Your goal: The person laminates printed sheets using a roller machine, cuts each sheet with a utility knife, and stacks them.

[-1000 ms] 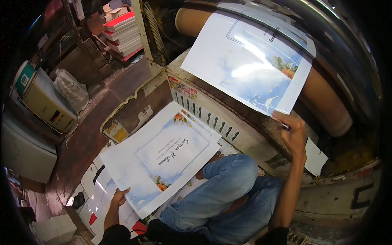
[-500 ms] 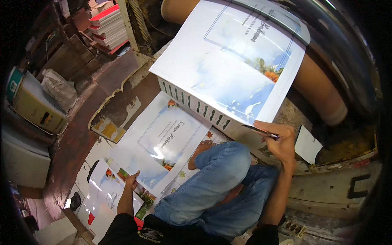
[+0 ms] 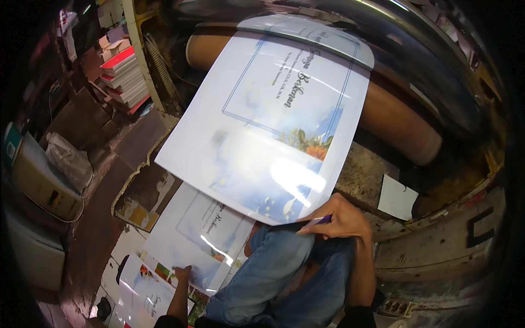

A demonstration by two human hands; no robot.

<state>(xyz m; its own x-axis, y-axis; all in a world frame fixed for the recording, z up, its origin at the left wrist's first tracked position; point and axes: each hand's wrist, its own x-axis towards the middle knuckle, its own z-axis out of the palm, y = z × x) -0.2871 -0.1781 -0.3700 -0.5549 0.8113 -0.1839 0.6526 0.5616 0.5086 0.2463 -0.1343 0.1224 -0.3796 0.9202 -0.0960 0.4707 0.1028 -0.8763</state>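
A glossy white printed sheet (image 3: pixel 268 147) with a blue frame, dark lettering and orange flowers slopes down from a shiny metal roller (image 3: pixel 377 60). My right hand (image 3: pixel 339 218) is closed at its near corner, around a slim tool (image 3: pixel 317 221) with a purple-and-white handle and a dark, thin front part. Whether those fingers also pinch the corner is hidden. Lower left, my left hand (image 3: pixel 183 273) has its fingers closed on the edge of a second printed sheet (image 3: pixel 202 235), which lies partly under the upper one, beside my bent knee in jeans (image 3: pixel 273 262).
Brown rolls (image 3: pixel 402 126) show below the metal roller. A white card (image 3: pixel 397 197) lies at the right, above a machine panel with a dark handle (image 3: pixel 478 227). Another print (image 3: pixel 139 290) rests lower left. Red-topped stacks (image 3: pixel 123 76) and a pale sack (image 3: pixel 68 158) stand beyond.
More of the upper sheet has come out of the roller toward me, and it now covers part of the lower sheet. My right hand has moved down and left with its corner. The view has shifted.
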